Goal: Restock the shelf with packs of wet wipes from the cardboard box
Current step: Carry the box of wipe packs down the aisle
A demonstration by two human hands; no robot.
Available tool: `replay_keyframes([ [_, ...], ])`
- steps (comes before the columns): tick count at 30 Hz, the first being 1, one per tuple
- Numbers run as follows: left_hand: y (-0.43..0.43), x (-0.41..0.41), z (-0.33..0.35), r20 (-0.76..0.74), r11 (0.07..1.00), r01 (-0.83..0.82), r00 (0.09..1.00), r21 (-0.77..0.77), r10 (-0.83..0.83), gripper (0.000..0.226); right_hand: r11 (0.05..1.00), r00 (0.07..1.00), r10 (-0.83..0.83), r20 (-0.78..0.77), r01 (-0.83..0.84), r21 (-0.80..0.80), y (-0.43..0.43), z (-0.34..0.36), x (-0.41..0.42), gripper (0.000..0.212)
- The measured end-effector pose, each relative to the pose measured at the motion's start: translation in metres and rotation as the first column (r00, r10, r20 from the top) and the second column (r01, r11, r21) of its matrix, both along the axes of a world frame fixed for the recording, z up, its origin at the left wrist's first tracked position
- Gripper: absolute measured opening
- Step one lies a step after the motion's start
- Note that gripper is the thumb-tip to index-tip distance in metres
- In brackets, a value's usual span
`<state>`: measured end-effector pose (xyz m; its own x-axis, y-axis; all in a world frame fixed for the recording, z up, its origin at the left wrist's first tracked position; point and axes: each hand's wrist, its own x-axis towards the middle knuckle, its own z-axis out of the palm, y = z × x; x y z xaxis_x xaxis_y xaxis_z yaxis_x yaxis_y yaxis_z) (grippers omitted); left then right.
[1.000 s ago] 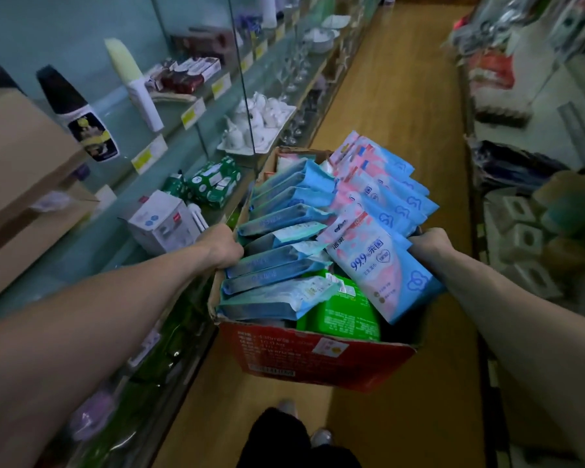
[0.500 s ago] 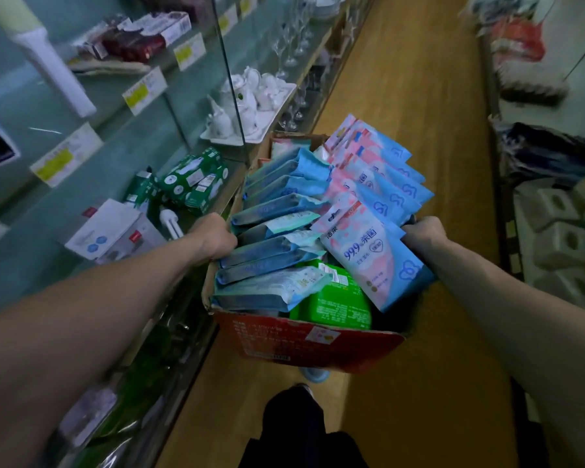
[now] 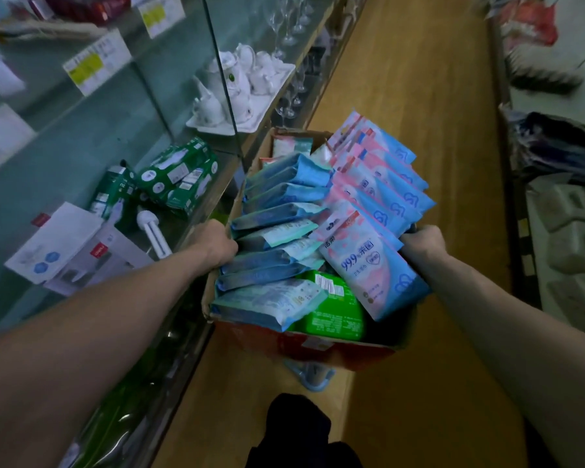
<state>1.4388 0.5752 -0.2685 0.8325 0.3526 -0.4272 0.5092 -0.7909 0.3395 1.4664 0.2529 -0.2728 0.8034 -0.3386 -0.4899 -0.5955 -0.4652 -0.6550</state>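
Note:
I carry a red-printed cardboard box [image 3: 294,342] in front of me over the aisle floor. My left hand [image 3: 215,243] grips its left edge and my right hand [image 3: 423,244] grips its right edge. The box is full of wet wipe packs: a row of blue packs [image 3: 277,214] on the left, pink-and-blue packs [image 3: 375,265] on the right, and a green pack [image 3: 331,309] near the front. A glass shelf [image 3: 196,211] runs along my left.
The left shelf holds green boxes [image 3: 179,173], white boxes [image 3: 71,244], a lamp bulb [image 3: 154,231] and a white tea set [image 3: 237,82], with an upright glass divider [image 3: 220,76]. The wooden floor [image 3: 419,113] stretches ahead. Shelves of goods [image 3: 568,211] line the right. My foot [image 3: 313,376] shows below the box.
I have moved forward along the aisle with the box; the left shelf items slid toward me and the view tilted down. Both hands keep their grip.

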Motion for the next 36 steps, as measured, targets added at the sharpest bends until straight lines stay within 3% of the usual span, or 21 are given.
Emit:
replay_keyframes([
  [12,0.003,0.011,0.007,-0.142,0.997,-0.023,0.99,-0.071,0.013,0.028,0.999,0.998,0.033,-0.045,-0.034,-0.019,0.014,0.002,-0.004,0.014],
  [17,-0.011,0.008,0.041,-0.194,0.999,0.041,0.98,0.0,-0.04,0.023,0.999,0.996,0.029,-0.087,-0.027,0.024,0.011,0.019,-0.001,0.011],
  [20,-0.02,0.002,0.064,-0.161,0.994,0.084,0.984,0.071,-0.072,0.015,0.999,0.995,0.046,-0.092,-0.045,0.013,0.006,0.028,-0.001,0.025],
  [22,-0.029,-0.004,0.08,-0.112,0.985,0.121,0.988,0.122,-0.107,0.014,0.997,0.993,0.078,-0.087,-0.078,-0.001,0.009,0.046,-0.01,0.024],
  [26,-0.052,-0.017,0.108,-0.053,0.974,0.143,0.989,0.174,-0.136,0.03,0.99,0.986,0.143,-0.089,-0.143,0.004,0.014,0.083,-0.031,0.026],
  [31,-0.089,-0.034,0.136,0.044,0.979,0.168,0.984,0.116,-0.174,0.033,0.975,0.97,0.223,-0.092,-0.222,0.023,0.01,0.123,-0.055,0.022],
  [36,-0.125,-0.041,0.147,0.037,0.98,0.199,0.979,-0.007,-0.198,0.036,0.967,0.958,0.254,-0.131,-0.246,0.072,0.006,0.144,-0.07,0.024],
])
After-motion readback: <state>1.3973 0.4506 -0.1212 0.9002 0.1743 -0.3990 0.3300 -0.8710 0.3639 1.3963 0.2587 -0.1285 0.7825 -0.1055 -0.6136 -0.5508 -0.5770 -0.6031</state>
